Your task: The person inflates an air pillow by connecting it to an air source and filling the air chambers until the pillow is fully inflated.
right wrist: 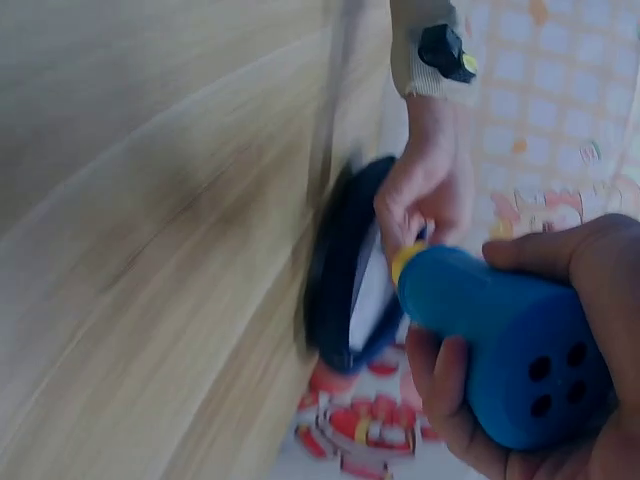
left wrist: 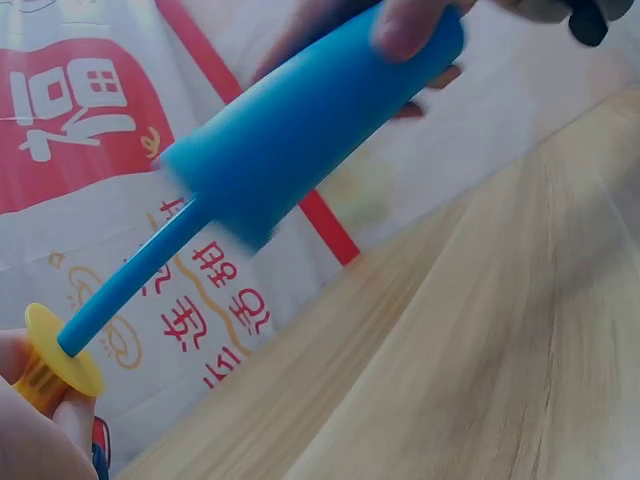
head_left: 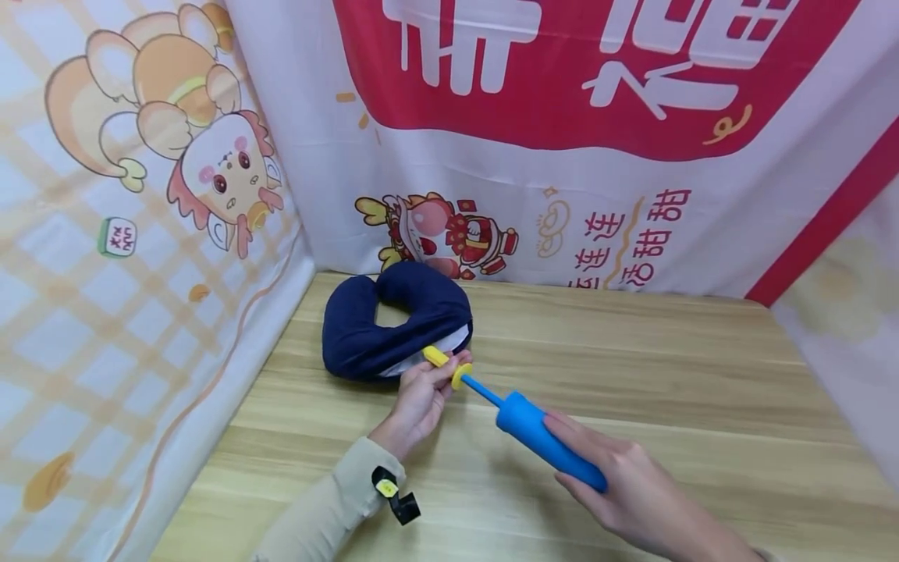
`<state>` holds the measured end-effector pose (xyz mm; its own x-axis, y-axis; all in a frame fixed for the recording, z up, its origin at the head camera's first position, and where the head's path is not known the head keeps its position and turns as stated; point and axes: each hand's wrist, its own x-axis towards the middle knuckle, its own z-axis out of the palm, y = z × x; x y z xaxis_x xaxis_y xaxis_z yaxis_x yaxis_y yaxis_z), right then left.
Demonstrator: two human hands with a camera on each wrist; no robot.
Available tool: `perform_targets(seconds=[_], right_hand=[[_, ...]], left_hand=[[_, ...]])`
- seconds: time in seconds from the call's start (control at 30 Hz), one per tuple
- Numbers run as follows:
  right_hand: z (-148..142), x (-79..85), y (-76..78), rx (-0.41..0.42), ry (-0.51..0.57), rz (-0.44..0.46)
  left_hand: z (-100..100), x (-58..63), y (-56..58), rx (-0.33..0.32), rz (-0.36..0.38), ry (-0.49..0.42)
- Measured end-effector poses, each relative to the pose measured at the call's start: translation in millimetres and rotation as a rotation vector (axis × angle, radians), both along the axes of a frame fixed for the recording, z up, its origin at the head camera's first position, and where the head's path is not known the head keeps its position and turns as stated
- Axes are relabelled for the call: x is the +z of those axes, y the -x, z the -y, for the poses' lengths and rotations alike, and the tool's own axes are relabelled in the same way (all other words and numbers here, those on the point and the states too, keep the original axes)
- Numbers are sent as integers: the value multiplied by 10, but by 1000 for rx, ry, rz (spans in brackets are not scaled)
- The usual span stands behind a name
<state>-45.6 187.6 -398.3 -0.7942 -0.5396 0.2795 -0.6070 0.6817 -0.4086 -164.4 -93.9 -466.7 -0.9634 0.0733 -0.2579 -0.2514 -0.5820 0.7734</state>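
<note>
A hand pump [head_left: 537, 433] slants above the wooden tabletop, its thin blue rod [left wrist: 135, 275] drawn out of the blue barrel. My left hand [head_left: 419, 402] pinches the yellow front end [head_left: 435, 357] just behind its nozzle, beside the yellow flange [left wrist: 45, 350]. Wrapped around the barrel's rear is my right hand [head_left: 625, 476]; the right wrist view shows several dark holes in the barrel's end [right wrist: 540, 385]. A navy U-shaped neck pillow [head_left: 351, 332] lies behind my left hand. Its outer edge gapes, showing white material [head_left: 455, 338] inside, and the nozzle overlaps this opening.
The wooden tabletop [head_left: 632, 351] spreads to the right of the pillow. A printed white and red cloth [head_left: 506, 179] hangs along the back, and a checked cartoon cloth [head_left: 140, 312] covers the left side. A black wrist mount [head_left: 395, 496] is strapped over the left sleeve.
</note>
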Motion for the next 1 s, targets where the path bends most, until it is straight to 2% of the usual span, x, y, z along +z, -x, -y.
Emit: perform_targets(seconds=[0.13, 0.27, 0.3, 0.4, 0.53, 0.67, 0.73, 0.8, 0.9, 1.0], right_hand=[[-260, 77, -222, -26, -16, 92], [-287, 177, -288, -68, -53, 152], [-236, 200, -273, -79, -66, 135], [13, 212, -171, -95, -84, -3], [352, 87, 37, -95, -70, -196], [511, -43, 226, -69, -50, -233], [481, -65, 264, -54, -33, -207], [381, -53, 239, -44, -20, -166], [170, 18, 104, -31, -26, -73], [-44, 88, -70, -9, -29, -9]], left_hand=[[57, 4, -1, 2, 6, 14], [42, 12, -28, 22, -1, 9], [19, 10, -39, 29, -4, 4], [-86, 18, -89, 60, -7, -10], [-228, 3, -189, 65, 2, -6], [-290, -14, -247, 42, 9, -9], [-279, -17, -237, 19, 14, -15], [-244, -18, -209, -7, 11, -19], [-163, -3, -161, -31, 13, -5], [-69, 21, -134, -18, 9, 9]])
